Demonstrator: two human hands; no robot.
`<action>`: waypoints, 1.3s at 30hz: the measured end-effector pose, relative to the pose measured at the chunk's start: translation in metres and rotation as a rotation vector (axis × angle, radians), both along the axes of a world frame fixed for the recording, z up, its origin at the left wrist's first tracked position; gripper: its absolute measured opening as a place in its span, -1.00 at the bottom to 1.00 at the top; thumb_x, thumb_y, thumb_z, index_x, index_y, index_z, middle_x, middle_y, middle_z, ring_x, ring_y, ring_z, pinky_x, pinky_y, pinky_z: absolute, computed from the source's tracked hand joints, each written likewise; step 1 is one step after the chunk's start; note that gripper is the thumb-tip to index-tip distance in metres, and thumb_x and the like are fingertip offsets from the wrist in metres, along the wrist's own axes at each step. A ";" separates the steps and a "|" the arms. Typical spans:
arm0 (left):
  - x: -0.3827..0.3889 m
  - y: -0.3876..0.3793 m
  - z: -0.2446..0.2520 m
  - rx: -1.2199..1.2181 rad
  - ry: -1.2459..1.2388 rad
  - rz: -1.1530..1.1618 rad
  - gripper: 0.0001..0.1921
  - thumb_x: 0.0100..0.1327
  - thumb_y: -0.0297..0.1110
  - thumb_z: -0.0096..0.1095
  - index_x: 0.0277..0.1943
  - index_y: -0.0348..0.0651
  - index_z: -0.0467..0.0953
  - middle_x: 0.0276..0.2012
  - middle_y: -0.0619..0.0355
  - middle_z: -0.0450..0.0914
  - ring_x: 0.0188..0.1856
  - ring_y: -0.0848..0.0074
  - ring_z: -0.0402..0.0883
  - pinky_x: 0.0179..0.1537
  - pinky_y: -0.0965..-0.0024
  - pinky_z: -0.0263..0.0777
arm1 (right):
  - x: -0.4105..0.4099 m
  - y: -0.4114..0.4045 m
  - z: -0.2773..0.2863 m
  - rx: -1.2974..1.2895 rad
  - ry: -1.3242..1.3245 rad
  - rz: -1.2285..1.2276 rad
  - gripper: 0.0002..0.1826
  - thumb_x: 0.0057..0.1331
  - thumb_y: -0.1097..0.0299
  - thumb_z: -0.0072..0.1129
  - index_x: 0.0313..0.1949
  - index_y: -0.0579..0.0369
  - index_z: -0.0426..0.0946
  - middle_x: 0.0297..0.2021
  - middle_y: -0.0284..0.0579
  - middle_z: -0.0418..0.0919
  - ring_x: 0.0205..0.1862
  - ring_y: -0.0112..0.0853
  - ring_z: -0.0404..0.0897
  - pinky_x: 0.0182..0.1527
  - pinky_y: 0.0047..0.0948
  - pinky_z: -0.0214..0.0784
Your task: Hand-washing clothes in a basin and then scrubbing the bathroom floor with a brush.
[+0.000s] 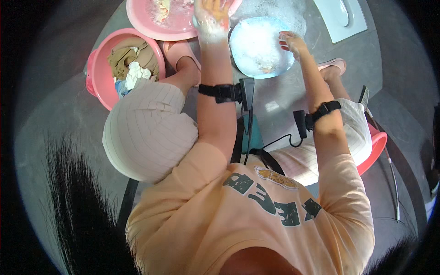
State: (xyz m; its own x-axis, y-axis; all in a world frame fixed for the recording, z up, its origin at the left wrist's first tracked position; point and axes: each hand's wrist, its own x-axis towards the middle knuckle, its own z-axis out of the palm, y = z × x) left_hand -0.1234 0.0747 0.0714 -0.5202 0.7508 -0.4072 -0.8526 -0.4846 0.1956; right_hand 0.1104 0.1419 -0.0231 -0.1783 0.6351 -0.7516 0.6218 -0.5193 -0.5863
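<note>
My left hand (212,17), wet with white suds, is over the right part of a large pink basin (137,20) at the top edge. Its fingers are spread and I see nothing in them. Soapy water and a pale cloth (163,10) lie in that basin. My right hand (291,43) is at the right rim of a light blue basin (279,71) full of white foam, with its fingers apart and no object visible in them. Something small and brownish (266,70) shows through the foam near the lower rim.
A second pink basin (103,74) at the left holds brown, white and blue clothes (137,75). A white squat-toilet fixture (338,20) is at the top right. Suds (297,13) cover the grey floor behind the blue basin. A long-handled brush (392,172) lies beside a red-pink basin (377,146) at the right.
</note>
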 end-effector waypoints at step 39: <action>0.125 -0.038 -0.115 -0.686 -0.324 -0.620 -0.82 -0.15 -0.46 -0.02 -0.42 -0.32 0.39 -0.53 0.06 0.40 -0.49 0.37 0.44 -0.47 0.39 0.35 | -0.016 -0.079 0.056 0.671 0.033 0.496 -0.78 0.11 0.31 0.03 -0.36 0.23 0.40 -0.50 -0.20 0.46 -0.56 -0.48 0.39 -0.48 -0.52 0.23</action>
